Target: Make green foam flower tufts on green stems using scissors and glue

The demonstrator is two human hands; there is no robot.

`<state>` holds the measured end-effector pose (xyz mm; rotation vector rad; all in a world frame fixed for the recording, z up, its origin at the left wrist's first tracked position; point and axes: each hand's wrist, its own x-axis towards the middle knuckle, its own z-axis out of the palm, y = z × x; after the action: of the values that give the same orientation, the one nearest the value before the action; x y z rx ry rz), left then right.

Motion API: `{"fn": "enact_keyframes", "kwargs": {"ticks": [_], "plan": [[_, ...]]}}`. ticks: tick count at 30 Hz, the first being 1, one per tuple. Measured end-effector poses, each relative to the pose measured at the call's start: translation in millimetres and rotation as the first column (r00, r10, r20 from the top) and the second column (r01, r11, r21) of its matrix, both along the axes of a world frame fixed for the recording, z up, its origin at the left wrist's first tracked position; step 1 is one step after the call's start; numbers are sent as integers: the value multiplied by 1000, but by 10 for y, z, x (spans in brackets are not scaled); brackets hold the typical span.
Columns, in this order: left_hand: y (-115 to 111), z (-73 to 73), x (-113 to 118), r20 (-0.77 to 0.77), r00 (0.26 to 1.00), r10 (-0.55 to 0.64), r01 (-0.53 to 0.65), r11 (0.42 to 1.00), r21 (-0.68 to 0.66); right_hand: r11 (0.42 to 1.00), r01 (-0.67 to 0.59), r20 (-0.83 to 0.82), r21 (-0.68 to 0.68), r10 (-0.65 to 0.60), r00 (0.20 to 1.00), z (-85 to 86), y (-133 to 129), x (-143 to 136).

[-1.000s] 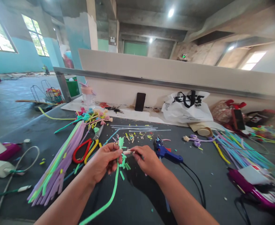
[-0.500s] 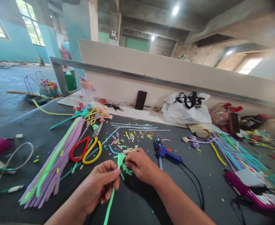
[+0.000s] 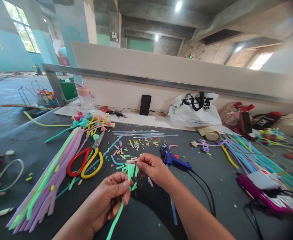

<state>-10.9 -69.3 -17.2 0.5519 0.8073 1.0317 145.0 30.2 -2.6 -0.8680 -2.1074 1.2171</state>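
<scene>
My left hand (image 3: 111,191) is closed around a green pipe cleaner (image 3: 115,221), whose stem trails down toward the near edge. At its upper end, flat green tufts (image 3: 130,170) stand above my thumb and fingertips. Just to the right, my right hand (image 3: 153,169) pinches a short green pipe cleaner piece (image 3: 136,171) beside the tufts. More cut green pieces (image 3: 134,186) lie on the table below and behind the tufts. A blue glue gun (image 3: 178,162) rests to the right of my right hand. Scissors (image 3: 98,141) with red and yellow handles lie beyond my left hand.
Purple and green pipe cleaners (image 3: 53,173) lie in a bundle at left. Clear glue sticks (image 3: 146,134) and colourful scraps are scattered ahead. A phone (image 3: 145,105) leans on the back panel near a white bag (image 3: 195,113). The glue gun's cord (image 3: 208,186) runs toward me.
My right hand has drawn slightly up and away from the tufts, and the small green piece now shows in its fingertips. The whole view has shifted a little.
</scene>
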Motion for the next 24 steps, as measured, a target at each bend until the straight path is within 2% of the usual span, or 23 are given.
{"fn": "enact_keyframes", "kwargs": {"ticks": [4, 6, 8, 10, 14, 17, 20, 24], "plan": [[2, -20, 6, -35, 999, 31, -31, 1000, 0, 997, -69, 20, 18, 69, 997, -36, -14, -24], [1, -24, 9, -55, 998, 39, -39, 999, 1, 986, -115, 49, 123, 110, 993, -52, -4, -32], [-2, -23, 14, -82, 996, 40, -40, 999, 3, 948, -129, 99, 290, 104, 990, -59, 19, -27], [-10, -17, 24, -106, 994, 30, -29, 1000, 10, 902, -79, 136, 424, 23, 991, -57, 46, -9], [-42, 9, 53, -136, 991, -3, 6, 1000, 16, 858, 116, 162, 500, -224, 961, 13, 99, 74], [-68, 20, 65, -146, 989, -1, 5, 999, 32, 821, 217, 233, 528, -386, 893, 132, 147, 225], [-89, 14, 59, -130, 991, 3, 3, 999, 51, 803, 276, 364, 528, -508, 781, 225, 184, 469], [-112, 4, 41, -118, 993, 9, -1, 998, 66, 784, 357, 540, 508, -613, 577, 155, 188, 783]]}}
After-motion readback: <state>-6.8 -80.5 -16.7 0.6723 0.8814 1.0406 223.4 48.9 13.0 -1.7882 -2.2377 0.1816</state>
